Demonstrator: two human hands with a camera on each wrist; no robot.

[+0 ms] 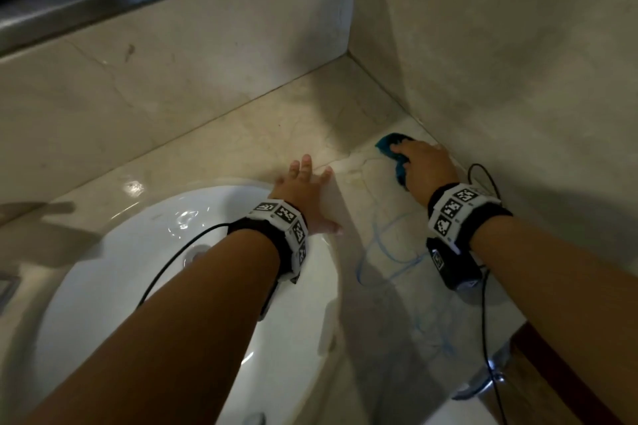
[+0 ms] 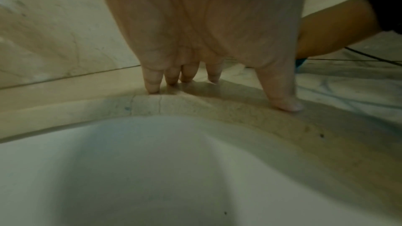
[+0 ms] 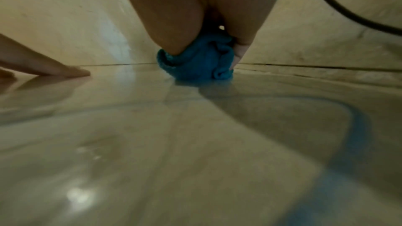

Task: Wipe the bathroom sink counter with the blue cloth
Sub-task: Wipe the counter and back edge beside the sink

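Right hand (image 1: 426, 167), head view: fingers curled over the bunched blue cloth (image 1: 392, 145), pressing it onto the counter (image 1: 262, 145) near its far right corner, close to the side wall (image 1: 500, 62). Left hand (image 1: 303, 191), fingers spread and straight, rests flat on the counter at the rim of the white sink (image 1: 145, 252). Blue streaks (image 1: 386, 252) mark the counter's near right part. Wristband markers carry no readable text.

Left wrist view: fingertips (image 2: 153, 85) and thumb touch the counter beside the sink rim.

Right wrist view: cloth (image 3: 195, 64), a crumpled, teal-blue terry wad, is gripped between thumb and fingers and touches the glossy counter.
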